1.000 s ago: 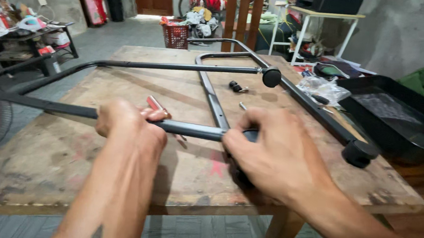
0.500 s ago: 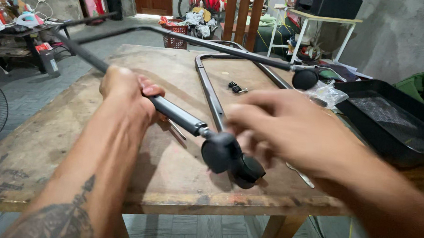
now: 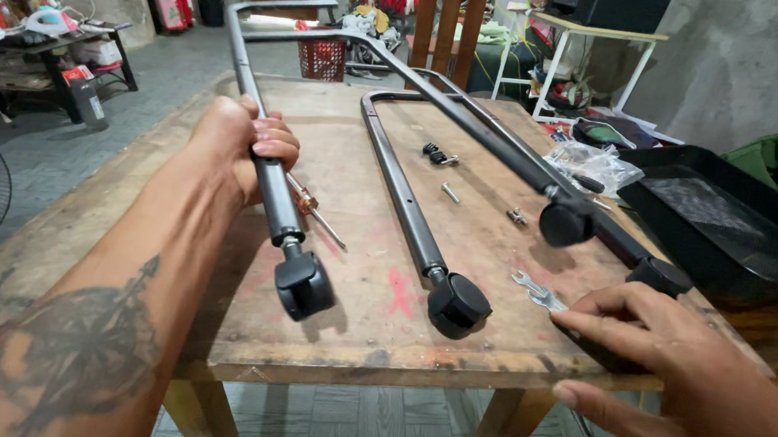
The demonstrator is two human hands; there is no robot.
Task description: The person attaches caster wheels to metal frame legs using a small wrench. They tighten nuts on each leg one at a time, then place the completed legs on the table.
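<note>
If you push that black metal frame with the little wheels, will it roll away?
Probably, a bit. The frame ends in round black wheels resting on the flat wooden table, so it could roll or slide. The metal tubes look stiff, unlikely to bend. The left hand grips one tube, which likely steadies it.

Home workshop; worn workbench; wrench

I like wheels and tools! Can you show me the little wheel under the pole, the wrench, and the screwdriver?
caster wheel (image 3: pixel 304 286), head view, on its black housing.
wrench (image 3: pixel 537 293), head view, on its shaft.
screwdriver (image 3: pixel 318 217), head view, on its thin metal shaft.
</note>
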